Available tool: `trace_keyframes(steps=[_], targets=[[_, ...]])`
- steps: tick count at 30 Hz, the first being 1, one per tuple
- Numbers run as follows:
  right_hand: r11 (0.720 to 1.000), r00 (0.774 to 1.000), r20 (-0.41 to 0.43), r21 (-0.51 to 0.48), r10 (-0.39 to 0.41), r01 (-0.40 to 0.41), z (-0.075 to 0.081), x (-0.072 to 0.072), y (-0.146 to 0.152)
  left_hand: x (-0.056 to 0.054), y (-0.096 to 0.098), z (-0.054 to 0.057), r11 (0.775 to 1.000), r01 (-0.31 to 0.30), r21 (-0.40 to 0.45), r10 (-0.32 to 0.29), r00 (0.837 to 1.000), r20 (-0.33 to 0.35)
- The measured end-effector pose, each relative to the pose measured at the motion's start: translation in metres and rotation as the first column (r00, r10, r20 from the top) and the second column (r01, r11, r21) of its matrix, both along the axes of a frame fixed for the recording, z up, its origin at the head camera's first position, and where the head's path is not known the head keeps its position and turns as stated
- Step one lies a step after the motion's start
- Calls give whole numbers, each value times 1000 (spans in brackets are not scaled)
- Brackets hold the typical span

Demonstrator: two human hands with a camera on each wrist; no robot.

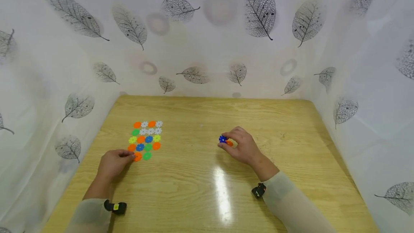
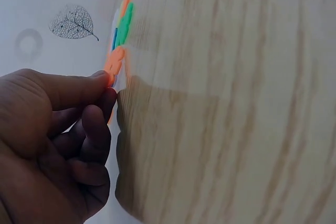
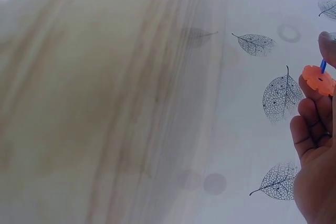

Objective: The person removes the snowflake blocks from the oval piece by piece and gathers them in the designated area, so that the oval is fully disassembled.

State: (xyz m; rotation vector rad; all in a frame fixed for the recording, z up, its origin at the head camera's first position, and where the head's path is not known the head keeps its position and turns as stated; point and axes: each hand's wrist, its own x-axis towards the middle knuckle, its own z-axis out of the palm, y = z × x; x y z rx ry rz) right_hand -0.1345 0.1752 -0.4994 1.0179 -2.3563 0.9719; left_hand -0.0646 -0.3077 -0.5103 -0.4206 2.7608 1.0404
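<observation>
My left hand pinches an orange flower-shaped plastic disc between thumb and forefinger, at the near left corner of a patch of similar discs. The left wrist view shows this orange disc tilted at the fingertips, a green disc just beyond it. Over the middle right of the table, my right hand holds a blue disc and an orange disc together. In the right wrist view the blue disc stands edge-on against the face of the orange one; fingers partly hide both.
The patch has rows of orange, white, green, yellow and blue discs, including a white disc and a near green disc. They lie on a wooden table. A leaf-print curtain surrounds its back and sides.
</observation>
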Motion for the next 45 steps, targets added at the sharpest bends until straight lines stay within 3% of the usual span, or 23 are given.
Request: trace_keyframes(steps=[15,21,25,28,32,38,45], targets=[[1000,1000,-11,11,10,-10,6,-2,-3,-7,0,1,999,11,-50,-11,1000,-2],[1000,1000,-4,28,9,-9,5,1,-4,-6,2,3,998,23,-50,-23,1000,6],[1000,1000,-11,20,13,-13,5,3,-4,-7,10,8,999,30,-18,-30,999,-28],[1000,999,-29,11,17,-17,6,2,-5,-15,23,13,998,52,31,-50,997,-65],[1000,999,-47,2,20,-20,7,1,-6,-31,50,21,986,137,91,-126,985,-115],[1000,999,-47,10,25,-24,12,3,-10,-55,97,35,953,253,164,-224,959,-176],[1000,998,-64,6,28,-28,15,2,-10,-69,144,53,894,352,279,-313,934,-174]])
